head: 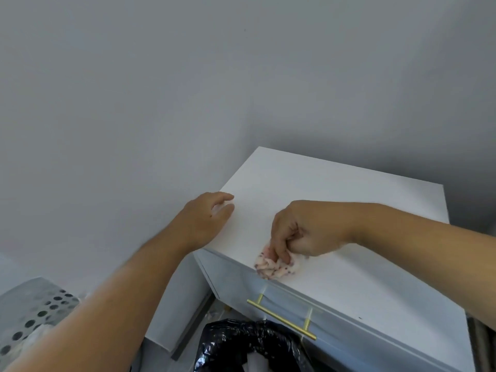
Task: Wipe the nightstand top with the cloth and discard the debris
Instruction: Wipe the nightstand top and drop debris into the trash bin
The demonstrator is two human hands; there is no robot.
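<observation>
Right hand (300, 232) scrunches the cloth (273, 265) at the nightstand (349, 200) front edge; left hand (206, 218) open, resting on top.

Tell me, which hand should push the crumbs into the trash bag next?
The right hand, probably. Its fingers already pinch the cloth at the nightstand's front edge, with the black-lined bin below. The left hand is open, resting at the left edge.

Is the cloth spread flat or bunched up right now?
Bunched up. The cloth shows as a crumpled wad under the right hand, at the nightstand top's front edge.
</observation>
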